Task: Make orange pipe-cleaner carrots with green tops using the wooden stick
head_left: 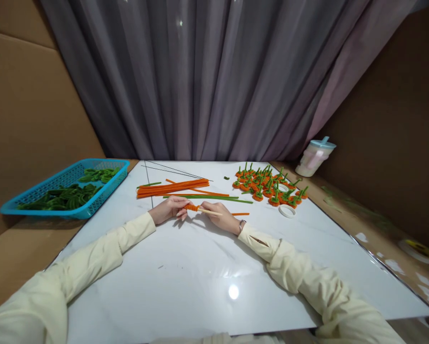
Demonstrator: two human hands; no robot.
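Over the middle of the white table point(186, 296), my left hand point(168, 209) pinches the left end of an orange pipe cleaner point(192, 207) wound in a coil around a thin wooden stick point(211, 212). My right hand point(219, 216) is closed at the stick's other side, its fingertips partly hidden. An orange tail point(241, 214) shows just beyond the right wrist. Behind the hands lie a bundle of straight orange pipe cleaners point(171, 188) and several green pipe cleaners point(214, 197).
Many orange pieces with upright green stems point(261, 184) stand at the back right, by a white ring point(287, 211). A blue basket point(89, 210) of green loops point(66, 197) is on the left. A lidded cup point(314, 158) and a tape roll point(418, 251) sit on the right.
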